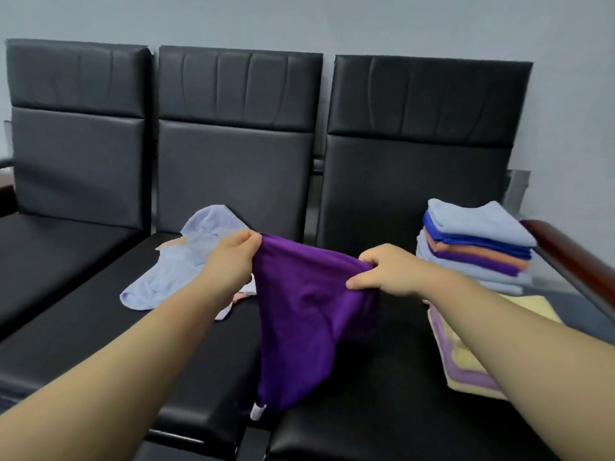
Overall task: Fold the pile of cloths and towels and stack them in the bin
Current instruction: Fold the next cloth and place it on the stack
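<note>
A purple cloth (306, 314) hangs in the air over the black bench seats. My left hand (233, 257) pinches its upper left corner and my right hand (382, 271) grips its upper right edge. The cloth sags between them and droops to a white label at its lowest tip. Behind my left hand lies a loose pile of unfolded pale blue cloths (186, 261) on the middle seat. On the right seat stands a stack of folded cloths (476, 241) in pale blue, blue, orange and purple. No bin shows in this view.
Three black padded seats (66, 254) with high backs stand against a grey wall. A dark red wooden armrest (572, 254) runs along the right side. Yellow and lilac folded towels (466, 361) lie on the right seat, partly hidden by my right forearm.
</note>
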